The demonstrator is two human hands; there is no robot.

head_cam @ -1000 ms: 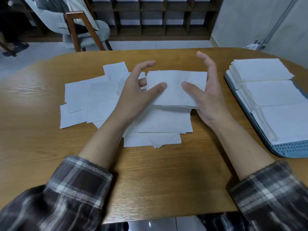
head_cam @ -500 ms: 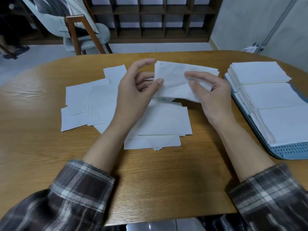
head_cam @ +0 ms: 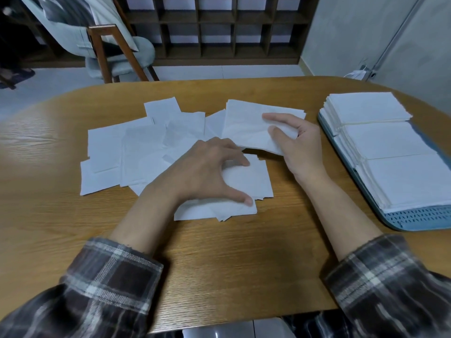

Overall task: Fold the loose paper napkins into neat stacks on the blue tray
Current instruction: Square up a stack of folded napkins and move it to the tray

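Loose white paper napkins (head_cam: 136, 152) lie scattered in an overlapping pile in the middle of the wooden table. My right hand (head_cam: 297, 147) holds a folded napkin (head_cam: 246, 125) by its right end, thumb on top and fingers behind, just above the pile. My left hand (head_cam: 210, 172) rests on the pile with its fingers spread and bent, thumb and fingertips touching the top napkin (head_cam: 251, 179). The blue tray (head_cam: 415, 218) sits at the right with three neat stacks of folded napkins (head_cam: 388, 140) in a row.
The wooden table (head_cam: 231, 259) has a rounded far edge. A chair with a grey seat (head_cam: 114, 52) stands beyond the table at the left, in front of a dark shelf unit (head_cam: 219, 28). A wall and a cable lie behind the tray.
My left hand has let go of the folded napkin and dropped onto the pile. My right hand now holds that napkin alone and has carried it slightly to the right.
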